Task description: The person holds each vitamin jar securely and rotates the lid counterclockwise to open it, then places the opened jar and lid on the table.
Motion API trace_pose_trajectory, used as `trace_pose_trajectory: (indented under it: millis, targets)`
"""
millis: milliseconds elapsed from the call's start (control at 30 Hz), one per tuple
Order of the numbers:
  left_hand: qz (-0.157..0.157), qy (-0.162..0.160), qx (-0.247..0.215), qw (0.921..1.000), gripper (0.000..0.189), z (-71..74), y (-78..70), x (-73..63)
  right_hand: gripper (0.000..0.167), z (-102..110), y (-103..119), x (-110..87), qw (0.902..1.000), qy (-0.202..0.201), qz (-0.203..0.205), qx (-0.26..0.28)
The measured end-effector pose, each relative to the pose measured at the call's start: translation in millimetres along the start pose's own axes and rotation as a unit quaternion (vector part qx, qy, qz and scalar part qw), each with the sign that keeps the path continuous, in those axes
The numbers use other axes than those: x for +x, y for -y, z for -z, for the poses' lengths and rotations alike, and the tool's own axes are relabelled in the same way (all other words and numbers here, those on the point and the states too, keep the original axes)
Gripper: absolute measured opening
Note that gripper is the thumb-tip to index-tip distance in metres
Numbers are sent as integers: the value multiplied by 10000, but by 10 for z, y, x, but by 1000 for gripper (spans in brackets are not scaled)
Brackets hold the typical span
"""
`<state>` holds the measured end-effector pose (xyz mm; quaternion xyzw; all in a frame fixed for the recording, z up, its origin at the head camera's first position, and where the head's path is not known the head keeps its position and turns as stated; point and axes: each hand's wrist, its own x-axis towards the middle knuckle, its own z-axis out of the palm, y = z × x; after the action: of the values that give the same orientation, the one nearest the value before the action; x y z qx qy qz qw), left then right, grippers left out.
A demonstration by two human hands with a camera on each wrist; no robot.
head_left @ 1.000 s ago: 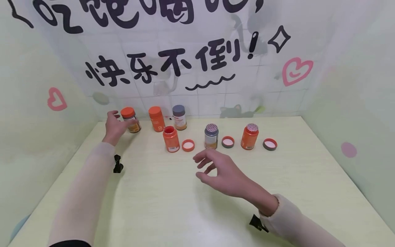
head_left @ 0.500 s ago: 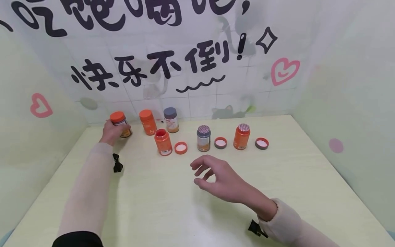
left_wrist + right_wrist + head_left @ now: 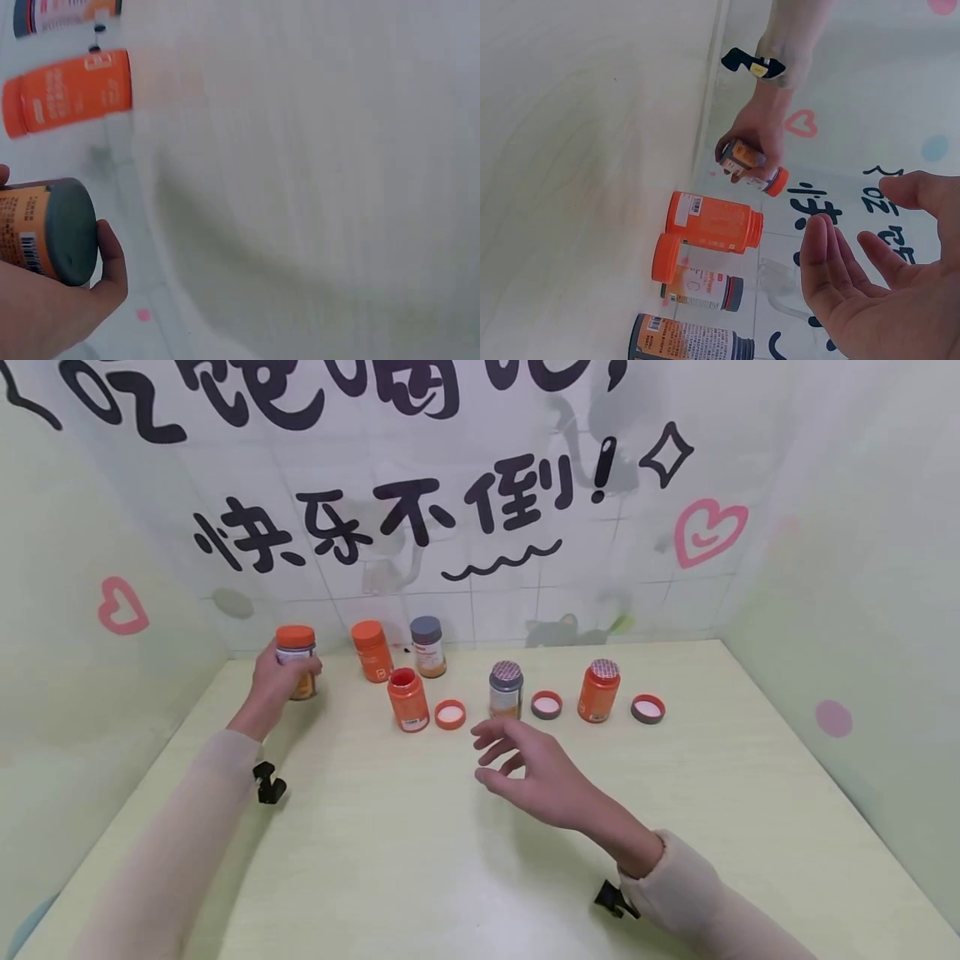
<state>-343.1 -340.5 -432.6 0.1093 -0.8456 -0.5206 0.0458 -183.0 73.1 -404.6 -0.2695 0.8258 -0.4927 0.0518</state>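
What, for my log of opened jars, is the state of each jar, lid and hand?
Left hand: gripping a jar
Held jar: capped
Back orange jar: capped, upright
Gray-capped jar: capped, upright
Front left orange jar: open, upright
Front gray jar: lidless, mouth covered
Front right orange jar: lidless, mouth covered
Loose lids: inner side up
Right hand: empty

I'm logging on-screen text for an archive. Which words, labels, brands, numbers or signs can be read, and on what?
"快乐不倒!": lower line on the back wall.
"吃饱", apparently: start of the wall's upper line, cut off at the top; the rest is uncertain.
Bottle in the left hand: barcode and small print, too blurred.
Closed orange bottle: pale lettering, too blurred.
Grey-capped bottle and the uncapped bottles: too small or blurred.
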Motion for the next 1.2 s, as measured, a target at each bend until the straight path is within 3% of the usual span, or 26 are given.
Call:
trace_pose_trajectory:
  millis: [200,367,567,700,833,933,1100,1200]
  targets:
    - [-566,688,-167,9959,44,-72,-171,-465,44,-33,-5,65,9999,14,-115,59]
    - [-1249,869,-270,9880,31,-250,-326,-862,45,-55,-9,117,9997,37,-183,132]
    - [-1698,1316,-149,9765,40,-549,-497,-1328,49,-77,-4,145,9997,43,-198,165]
    - [-1969,1601,174,9671,44,-784,-613,-1578,54,-76,14,136,9997,5,-196,164]
    - [-2141,1699,594,9601,52,-1043,-746,-1772,59,-68,22,117,9995,-145,-201,191]
    - [-2384,1737,659,9532,54,-1227,-825,-1866,58,-67,21,110,9991,-323,-152,206]
    - [-2702,1650,670,9462,49,-1450,-884,-1949,53,-69,19,111,9981,-532,-185,268]
    - [-2871,1449,980,9418,46,-1548,-904,-1978,52,-63,17,111,9970,-620,-320,332]
